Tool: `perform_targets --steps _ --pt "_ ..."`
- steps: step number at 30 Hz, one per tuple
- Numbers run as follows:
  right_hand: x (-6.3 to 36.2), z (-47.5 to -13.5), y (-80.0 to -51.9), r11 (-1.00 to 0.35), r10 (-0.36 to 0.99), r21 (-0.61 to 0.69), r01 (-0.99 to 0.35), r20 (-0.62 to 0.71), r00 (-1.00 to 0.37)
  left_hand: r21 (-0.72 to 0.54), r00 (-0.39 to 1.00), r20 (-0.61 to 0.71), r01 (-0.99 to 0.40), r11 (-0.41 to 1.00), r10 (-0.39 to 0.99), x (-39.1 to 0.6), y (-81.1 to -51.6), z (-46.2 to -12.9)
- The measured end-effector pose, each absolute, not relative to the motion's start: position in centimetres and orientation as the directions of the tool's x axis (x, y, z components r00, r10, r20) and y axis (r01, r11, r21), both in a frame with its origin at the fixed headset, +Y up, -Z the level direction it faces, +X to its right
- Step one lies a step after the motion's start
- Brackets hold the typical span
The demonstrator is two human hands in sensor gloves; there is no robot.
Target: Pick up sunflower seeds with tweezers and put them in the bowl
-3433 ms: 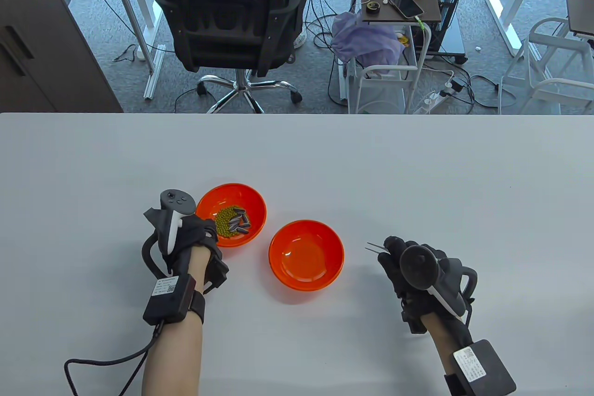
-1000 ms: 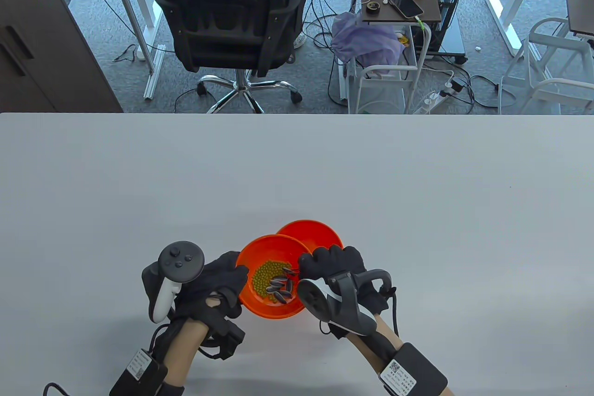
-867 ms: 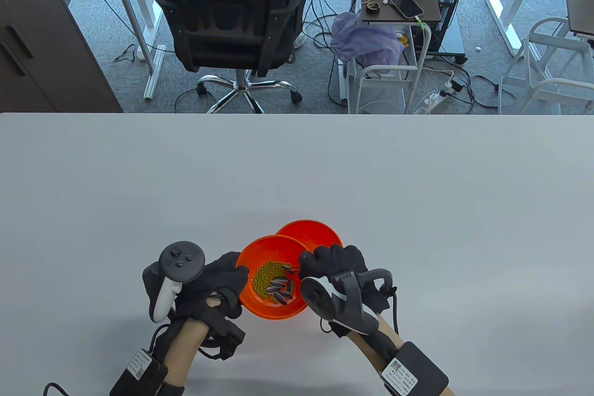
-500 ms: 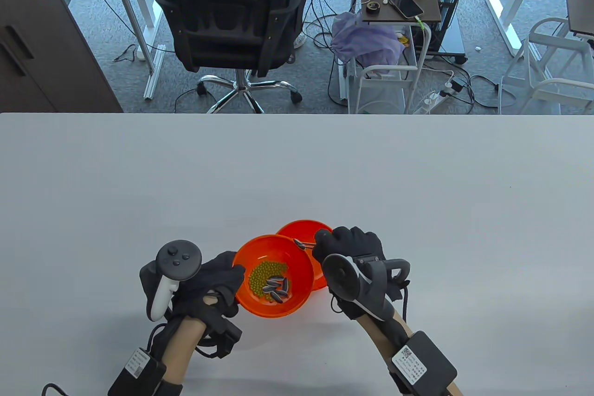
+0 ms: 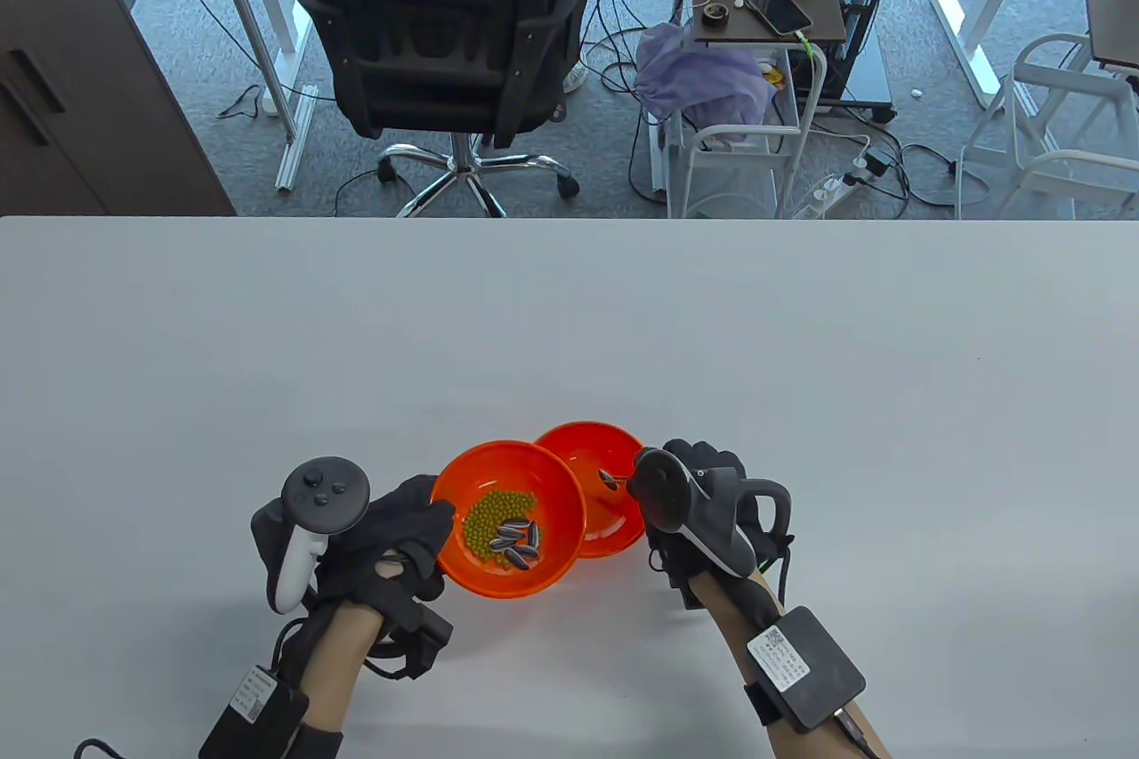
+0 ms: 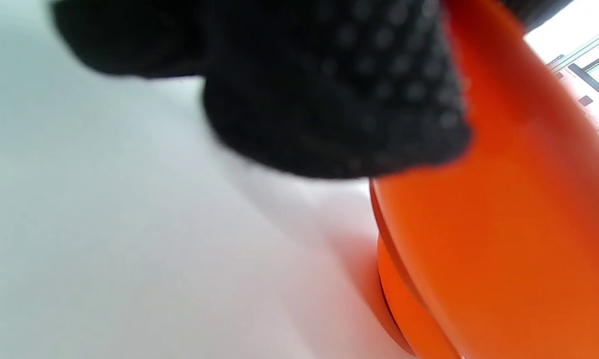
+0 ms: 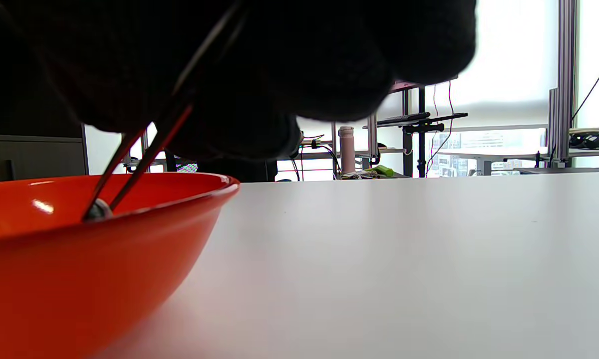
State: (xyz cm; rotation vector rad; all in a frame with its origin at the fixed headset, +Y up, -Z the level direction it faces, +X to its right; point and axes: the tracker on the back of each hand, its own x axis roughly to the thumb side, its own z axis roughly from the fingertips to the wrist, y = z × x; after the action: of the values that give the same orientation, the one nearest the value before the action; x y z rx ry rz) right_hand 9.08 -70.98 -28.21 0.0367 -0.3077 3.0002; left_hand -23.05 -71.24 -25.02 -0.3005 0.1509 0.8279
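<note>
While the left hand (image 5: pixel 391 541) held the near bowl (image 5: pixel 472 470) by its left rim, the right hand (image 5: pixel 703 492) pinched the tweezers (image 7: pixel 145 144) over the far bowl (image 5: pixel 614 443). The two orange bowls sat close together on the white table (image 5: pixel 569 323), and the near bowl's rim hid part of the far one. In the left wrist view, black gloved fingers (image 6: pixel 329 89) pressed on the orange side of that near bowl, which looked tipped up off the table.

Inside the near bowl lay a heap of green beans (image 5: pixel 494 519) and a little pile of striped sunflower seeds (image 5: pixel 516 538) next to them, at the side nearer the person.

The tweezers poked out from the right hand's closed fingers and pointed down into the far bowl. Their two thin tips were squeezed on one sunflower seed (image 5: pixel 609 479), low inside the bowl. The right wrist view showed the tips going down behind the bowl's rim with a small dark seed between them. I could not tell if the seed touched the bowl's bottom.
</note>
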Motion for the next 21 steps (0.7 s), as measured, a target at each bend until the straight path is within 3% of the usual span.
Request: perform_targets --steps 11,18,21 --pt "9.1 -28.1 -70.8 -0.974 0.105 -0.198 -0.108 0.026 -0.994 -0.207 0.672 -0.246 -0.740 0.640 0.698 -23.1 -71.3 -25.0" --pt "9.6 -27.3 -68.6 -0.916 0.304 -0.260 -0.305 0.045 -0.952 -0.213 0.676 -0.243 -0.737 0.641 0.696 -23.0 -71.4 -25.0" --pt "9.2 -26.5 -67.5 -0.887 0.331 -0.308 -0.343 0.092 -0.939 -0.218 0.677 -0.240 -0.736 0.641 0.696 -22.9 -71.4 -25.1"
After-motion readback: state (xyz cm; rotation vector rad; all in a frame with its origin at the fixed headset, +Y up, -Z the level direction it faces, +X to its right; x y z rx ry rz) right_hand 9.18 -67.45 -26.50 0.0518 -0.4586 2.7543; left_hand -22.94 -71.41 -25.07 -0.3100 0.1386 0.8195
